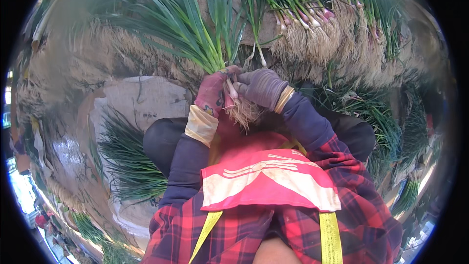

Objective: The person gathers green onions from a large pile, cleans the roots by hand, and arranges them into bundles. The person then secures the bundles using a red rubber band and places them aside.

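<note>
My left hand, in a reddish patterned glove, grips a bunch of green garlic plants just above the bulbs. The long leaves fan out away from me, and the pale, pinkish bulbs and tangled roots hang down towards my lap. My right hand, in a ribbed purplish-grey glove, is at the right side of the same bunch, thumb and fingers close to the stems and bulbs. Whether it holds a stem, I cannot tell. Just beyond my right hand lies a loose plant with a small white bulb.
Many rooted plants lie on sacking at the upper right. A leafy pile lies left of my knee on a pale sack. More greens are heaped at right. Matted roots stretch across the upper left.
</note>
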A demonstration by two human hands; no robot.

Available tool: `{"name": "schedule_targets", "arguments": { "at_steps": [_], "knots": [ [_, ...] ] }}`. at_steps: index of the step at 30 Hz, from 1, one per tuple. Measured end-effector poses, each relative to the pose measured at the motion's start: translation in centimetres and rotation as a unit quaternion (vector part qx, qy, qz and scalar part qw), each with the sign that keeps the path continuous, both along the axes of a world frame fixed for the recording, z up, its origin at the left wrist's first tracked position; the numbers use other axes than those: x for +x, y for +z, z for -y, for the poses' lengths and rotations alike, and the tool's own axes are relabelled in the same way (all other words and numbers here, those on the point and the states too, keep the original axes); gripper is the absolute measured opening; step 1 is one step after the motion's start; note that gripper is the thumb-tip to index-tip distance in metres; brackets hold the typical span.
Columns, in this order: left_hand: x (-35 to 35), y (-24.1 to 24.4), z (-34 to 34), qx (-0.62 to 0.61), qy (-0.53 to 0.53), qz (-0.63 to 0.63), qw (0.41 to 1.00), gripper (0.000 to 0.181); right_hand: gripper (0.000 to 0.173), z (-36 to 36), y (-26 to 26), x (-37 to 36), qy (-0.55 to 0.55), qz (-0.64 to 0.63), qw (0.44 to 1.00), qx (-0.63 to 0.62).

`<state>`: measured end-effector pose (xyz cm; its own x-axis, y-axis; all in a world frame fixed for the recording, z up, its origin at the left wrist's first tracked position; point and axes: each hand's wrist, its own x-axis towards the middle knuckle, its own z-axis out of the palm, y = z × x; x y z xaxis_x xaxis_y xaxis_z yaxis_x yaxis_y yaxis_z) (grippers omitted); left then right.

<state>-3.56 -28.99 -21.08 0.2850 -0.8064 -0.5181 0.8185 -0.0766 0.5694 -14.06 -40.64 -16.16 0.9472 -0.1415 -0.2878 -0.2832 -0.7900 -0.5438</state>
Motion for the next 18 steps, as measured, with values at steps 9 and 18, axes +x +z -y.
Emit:
{"name": "schedule_targets", "arguments": {
  "at_steps": [9, 18],
  "knots": [
    [-1.3, 2.0, 0.4, -0.014, 0.002, -0.030, 0.999, 0.025, 0.022, 2.6, -2.0, 4.0, -0.335, 0.109, 0.736, 0.578],
    [-0.7, 1.5, 1.6, 0.080, 0.144, -0.014, 0.986, 0.024, 0.024, 1.9, 1.1, -1.0, -0.353, 0.248, 0.691, 0.580]
  ]
}}
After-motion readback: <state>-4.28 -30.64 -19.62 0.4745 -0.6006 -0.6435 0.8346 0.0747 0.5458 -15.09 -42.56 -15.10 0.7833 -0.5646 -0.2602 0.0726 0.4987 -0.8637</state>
